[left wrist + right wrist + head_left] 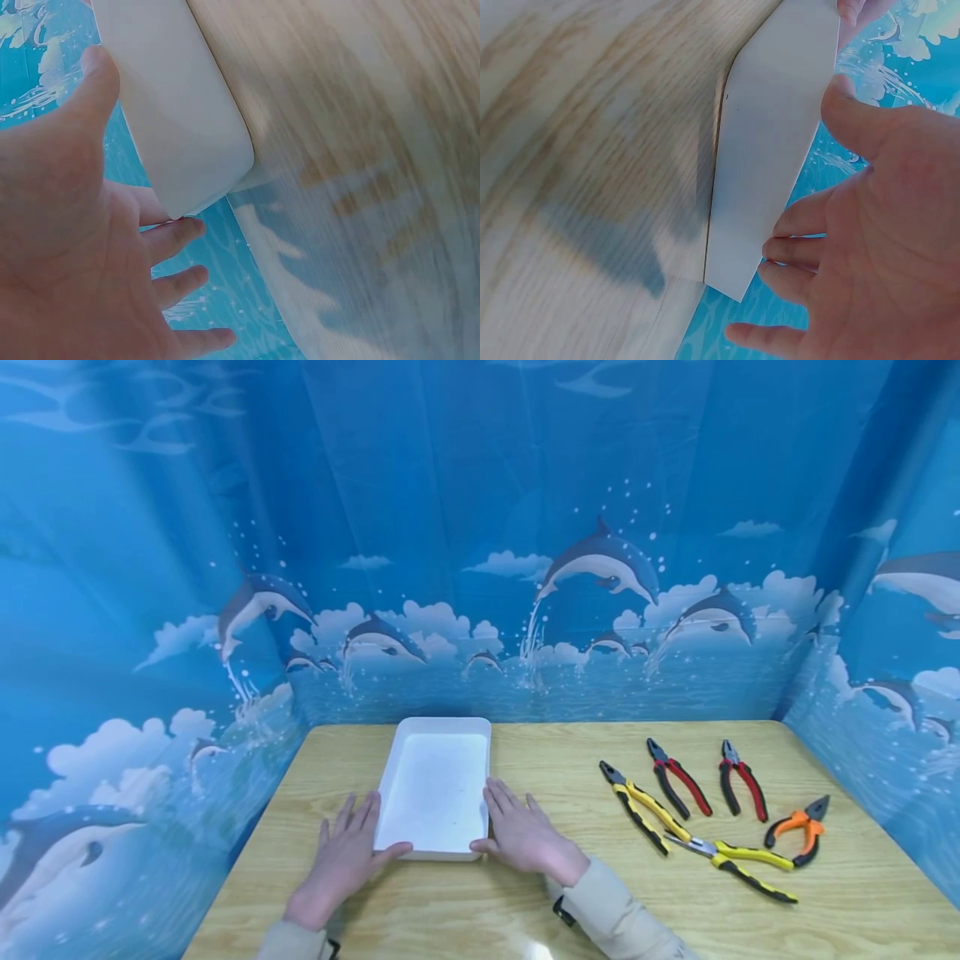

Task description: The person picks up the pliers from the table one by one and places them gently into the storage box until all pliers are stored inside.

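A shallow white rectangular tray lies on the table, with nothing in it. My left hand is at its left side, fingers extended along the wall and thumb at the near left corner. On the opposite side, my right hand lays its fingers against the right wall, its thumb by the near right corner. In the left wrist view, the fingertips of the left hand meet the tray's outer wall. The right wrist view has the right hand with straight fingers at the tray's side.
To the right on the wooden table lie several pliers: yellow-black pliers, yellow-black long-nose pliers, two red-black pliers and orange-black pliers. A blue dolphin-printed curtain surrounds the table's back and sides.
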Demonstrator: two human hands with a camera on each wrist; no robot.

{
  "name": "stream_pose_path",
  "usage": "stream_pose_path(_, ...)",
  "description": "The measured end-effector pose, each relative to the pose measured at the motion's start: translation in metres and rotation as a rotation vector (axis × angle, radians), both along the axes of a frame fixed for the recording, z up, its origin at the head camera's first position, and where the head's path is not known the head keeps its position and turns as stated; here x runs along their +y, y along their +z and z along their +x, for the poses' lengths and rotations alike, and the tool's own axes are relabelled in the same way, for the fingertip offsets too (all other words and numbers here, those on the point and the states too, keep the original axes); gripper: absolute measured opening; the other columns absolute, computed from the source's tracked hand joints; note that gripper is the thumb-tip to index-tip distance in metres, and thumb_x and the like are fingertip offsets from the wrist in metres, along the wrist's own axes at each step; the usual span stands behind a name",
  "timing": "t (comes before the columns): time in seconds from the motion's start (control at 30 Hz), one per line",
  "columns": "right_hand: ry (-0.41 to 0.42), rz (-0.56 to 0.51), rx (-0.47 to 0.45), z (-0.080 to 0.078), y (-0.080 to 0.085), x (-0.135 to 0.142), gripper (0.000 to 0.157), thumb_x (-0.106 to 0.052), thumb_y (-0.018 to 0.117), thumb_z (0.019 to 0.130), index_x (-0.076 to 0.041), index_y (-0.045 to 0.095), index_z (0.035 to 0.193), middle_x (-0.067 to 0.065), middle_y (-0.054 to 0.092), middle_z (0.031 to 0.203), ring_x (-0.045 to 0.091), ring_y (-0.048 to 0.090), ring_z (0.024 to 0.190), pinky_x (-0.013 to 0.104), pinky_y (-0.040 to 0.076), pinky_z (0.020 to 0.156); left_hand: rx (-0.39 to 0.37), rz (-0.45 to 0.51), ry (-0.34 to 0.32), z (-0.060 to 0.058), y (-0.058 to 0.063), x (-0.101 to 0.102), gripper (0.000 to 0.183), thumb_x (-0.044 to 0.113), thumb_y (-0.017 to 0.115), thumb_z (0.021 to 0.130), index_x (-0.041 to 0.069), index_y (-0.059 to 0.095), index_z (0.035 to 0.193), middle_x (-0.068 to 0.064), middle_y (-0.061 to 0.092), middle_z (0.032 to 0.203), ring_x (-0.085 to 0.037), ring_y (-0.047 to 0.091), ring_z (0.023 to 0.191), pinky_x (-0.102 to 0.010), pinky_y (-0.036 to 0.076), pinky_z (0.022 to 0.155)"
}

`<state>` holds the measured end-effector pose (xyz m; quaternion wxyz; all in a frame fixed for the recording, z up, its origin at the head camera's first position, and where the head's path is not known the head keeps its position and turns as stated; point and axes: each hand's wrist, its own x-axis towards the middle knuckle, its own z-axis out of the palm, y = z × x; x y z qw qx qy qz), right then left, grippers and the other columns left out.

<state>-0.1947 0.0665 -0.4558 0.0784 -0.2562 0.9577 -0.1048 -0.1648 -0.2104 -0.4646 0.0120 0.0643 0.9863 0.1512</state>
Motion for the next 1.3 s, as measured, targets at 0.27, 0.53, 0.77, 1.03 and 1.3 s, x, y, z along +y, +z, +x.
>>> stream_pose_path(0.27,-0.002,-0.010,-0.013,0.001,0.001,0.006,0.088,-0.055,0.057,0.098,0.002,0.028,0.157,0.017,0.018,0.167,0.034,0.020,0.154,0.061,0.024,0.121,0.003,0.003,0.000,0.000,-0.002,0.005,0.103,0.063,0.063,0.091,-0.008,0.027,0.155,-0.028,0.027,0.161,-0.052,0.015,0.149,-0.078,0.010,0.114)
stream_pose_path(0.53,0.000,-0.014,-0.021,-0.002,-0.001,0.012,0.087,-0.055,0.055,0.098,0.002,0.027,0.158,0.017,0.018,0.168,0.034,0.019,0.154,0.063,0.023,0.121,0.003,-0.004,0.001,0.000,-0.003,0.010,0.102,0.063,0.063,0.091,-0.008,0.027,0.155,-0.027,0.027,0.161,-0.051,0.015,0.150,-0.078,0.010,0.114)
stream_pose_path(0.77,0.000,-0.027,-0.025,-0.001,-0.001,0.016,0.086,-0.053,0.057,0.098,0.002,0.028,0.157,0.018,0.018,0.167,0.035,0.020,0.154,0.064,0.023,0.120,-0.005,-0.002,-0.006,0.001,0.001,0.013,0.102,0.064,0.062,0.091,-0.007,0.027,0.156,-0.027,0.027,0.162,-0.050,0.015,0.150,-0.077,0.008,0.115)
stream_pose_path(1.03,-0.006,-0.035,-0.038,0.000,0.000,0.018,0.086,-0.052,0.058,0.098,0.002,0.028,0.158,0.017,0.018,0.168,0.035,0.019,0.154,0.064,0.021,0.121,-0.006,-0.002,-0.045,-0.004,0.001,0.007,0.097,0.061,0.062,0.092,-0.006,0.030,0.155,-0.025,0.032,0.160,-0.051,0.016,0.149,-0.078,0.010,0.114)
stream_pose_path(1.3,-0.003,-0.039,-0.055,-0.003,-0.002,0.025,0.085,-0.050,0.057,0.100,0.002,0.024,0.158,0.016,0.016,0.168,0.036,0.016,0.154,0.065,0.019,0.121,-0.030,0.036,-0.123,-0.005,0.005,-0.004,0.086,0.051,0.066,0.094,-0.002,0.036,0.154,-0.024,0.036,0.159,-0.051,0.020,0.148,-0.080,0.011,0.112)
